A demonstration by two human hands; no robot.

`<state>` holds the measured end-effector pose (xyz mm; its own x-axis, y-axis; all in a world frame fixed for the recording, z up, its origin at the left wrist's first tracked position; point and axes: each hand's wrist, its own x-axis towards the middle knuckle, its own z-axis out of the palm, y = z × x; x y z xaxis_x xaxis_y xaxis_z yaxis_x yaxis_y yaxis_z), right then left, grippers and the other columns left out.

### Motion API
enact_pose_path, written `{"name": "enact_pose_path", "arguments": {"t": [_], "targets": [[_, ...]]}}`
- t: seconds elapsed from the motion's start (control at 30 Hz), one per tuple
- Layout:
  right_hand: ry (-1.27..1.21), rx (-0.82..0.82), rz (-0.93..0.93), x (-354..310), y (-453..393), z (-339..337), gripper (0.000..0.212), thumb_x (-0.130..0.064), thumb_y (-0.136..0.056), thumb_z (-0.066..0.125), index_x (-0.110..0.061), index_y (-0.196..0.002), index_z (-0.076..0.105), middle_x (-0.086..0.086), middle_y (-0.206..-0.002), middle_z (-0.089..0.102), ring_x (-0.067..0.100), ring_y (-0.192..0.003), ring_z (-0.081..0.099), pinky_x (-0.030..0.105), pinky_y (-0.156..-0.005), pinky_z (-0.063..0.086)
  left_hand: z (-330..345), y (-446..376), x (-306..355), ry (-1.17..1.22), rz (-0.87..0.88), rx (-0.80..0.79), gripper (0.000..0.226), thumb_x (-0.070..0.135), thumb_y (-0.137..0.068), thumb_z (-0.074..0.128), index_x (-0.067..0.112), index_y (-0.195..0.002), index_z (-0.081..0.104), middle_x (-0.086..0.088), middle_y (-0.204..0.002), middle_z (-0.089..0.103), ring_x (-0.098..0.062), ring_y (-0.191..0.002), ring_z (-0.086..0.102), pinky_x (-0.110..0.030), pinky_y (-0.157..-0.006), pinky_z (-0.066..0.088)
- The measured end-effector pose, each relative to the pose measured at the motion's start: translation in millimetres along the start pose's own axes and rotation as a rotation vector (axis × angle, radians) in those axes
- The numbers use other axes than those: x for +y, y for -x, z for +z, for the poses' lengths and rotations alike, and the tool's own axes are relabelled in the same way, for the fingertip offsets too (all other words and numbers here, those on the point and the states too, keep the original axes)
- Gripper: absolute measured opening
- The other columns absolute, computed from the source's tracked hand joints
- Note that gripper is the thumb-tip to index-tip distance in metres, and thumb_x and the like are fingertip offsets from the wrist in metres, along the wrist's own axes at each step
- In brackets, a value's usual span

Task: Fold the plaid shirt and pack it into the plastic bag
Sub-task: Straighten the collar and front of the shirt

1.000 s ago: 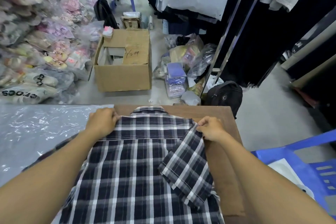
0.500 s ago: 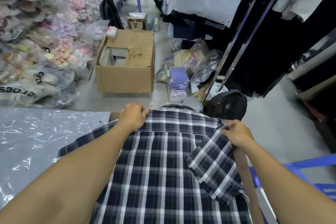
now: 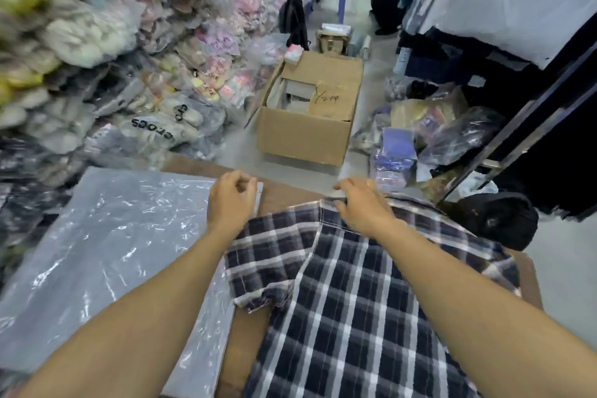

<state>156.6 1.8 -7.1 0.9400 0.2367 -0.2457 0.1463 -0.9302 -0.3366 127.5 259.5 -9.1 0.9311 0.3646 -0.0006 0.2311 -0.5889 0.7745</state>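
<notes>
Plaid shirt (image 3: 361, 310) lies flat on my brown table (image 3: 284, 194), beside the plastic bag (image 3: 106, 255). My right hand (image 3: 363, 203) presses its top edge, fingers spread. My left hand (image 3: 232, 197) sits loosely curled over the bag's corner, holding nothing I can see.

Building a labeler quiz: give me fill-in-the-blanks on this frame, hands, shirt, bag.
The right hand rests on the shirt's ____.
The bag lies flat to the ____ of the shirt.
The left hand is over the bag's ____ corner.
On the floor beyond the table stands an open ____ box.

Missing: collar; left; far right; cardboard
</notes>
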Motion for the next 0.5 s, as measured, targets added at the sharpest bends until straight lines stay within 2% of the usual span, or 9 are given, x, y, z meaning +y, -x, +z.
{"name": "enact_pose_path", "arguments": {"t": [0.07, 0.13, 0.23, 0.3, 0.4, 0.5], "targets": [[0.115, -0.004, -0.077, -14.2, -11.6, 13.1, 0.035, -0.02, -0.102, 0.049, -0.019, -0.137, 0.053, 0.006, -0.144, 0.05, 0.032, -0.128, 0.042, 0.048, -0.103, 0.041, -7.8, 11.5, -11.6, -0.247, 0.037, 0.012, 0.024, 0.041, -0.092, 0.056, 0.019, -0.085, 0.065, -0.002, -0.09, 0.066, -0.026, -0.09, 0.06, -0.041, -0.078, 0.05], [0.151, -0.036, -0.094, -21.6, -19.3, 24.0, 0.03, -0.014, -0.101, 0.046, -0.017, -0.13, 0.055, 0.008, -0.136, 0.054, 0.032, -0.12, 0.043, 0.047, -0.097, 0.043, -13.1, 22.3, -27.7, -0.43, -0.013, -0.074, 0.039, 0.053, -0.091, 0.052, 0.017, -0.093, 0.067, -0.004, -0.098, 0.065, -0.028, -0.097, 0.059, -0.041, -0.082, 0.05], [0.182, -0.065, -0.1, -28.0, -22.7, 32.5, 0.027, -0.013, -0.103, 0.045, -0.015, -0.127, 0.057, 0.011, -0.13, 0.055, 0.033, -0.117, 0.042, 0.043, -0.095, 0.044, -15.2, 36.2, -49.6, -0.594, -0.037, -0.168, 0.045, 0.06, -0.087, 0.055, 0.016, -0.093, 0.064, -0.006, -0.102, 0.061, -0.028, -0.101, 0.055, -0.042, -0.086, 0.049], [0.183, -0.058, -0.096, -29.9, -23.2, 33.8, 0.029, -0.007, -0.1, 0.044, -0.015, -0.124, 0.059, 0.011, -0.127, 0.055, 0.032, -0.115, 0.042, 0.042, -0.094, 0.045, -13.8, 39.0, -57.0, -0.564, -0.034, -0.188, 0.04, 0.057, -0.086, 0.059, 0.018, -0.09, 0.061, -0.005, -0.101, 0.058, -0.026, -0.102, 0.052, -0.041, -0.087, 0.048], [0.154, -0.049, -0.074, -29.4, -23.7, 31.5, 0.028, -0.004, -0.098, 0.045, -0.016, -0.117, 0.062, 0.009, -0.122, 0.053, 0.03, -0.113, 0.041, 0.041, -0.091, 0.045, -13.8, 33.0, -55.8, -0.438, -0.055, -0.216, 0.033, 0.051, -0.084, 0.066, 0.02, -0.076, 0.059, -0.002, -0.092, 0.06, -0.026, -0.097, 0.055, -0.041, -0.082, 0.05], [0.1, 0.008, -0.06, -29.2, -18.5, 25.4, 0.023, -0.005, -0.098, 0.049, -0.016, -0.109, 0.065, 0.006, -0.117, 0.051, 0.028, -0.111, 0.041, 0.041, -0.087, 0.045, -17.5, 24.9, -43.4, -0.233, -0.153, -0.242, 0.034, 0.042, -0.08, 0.074, 0.014, -0.072, 0.057, -0.002, -0.08, 0.064, -0.024, -0.082, 0.061, -0.036, -0.072, 0.049]]}}
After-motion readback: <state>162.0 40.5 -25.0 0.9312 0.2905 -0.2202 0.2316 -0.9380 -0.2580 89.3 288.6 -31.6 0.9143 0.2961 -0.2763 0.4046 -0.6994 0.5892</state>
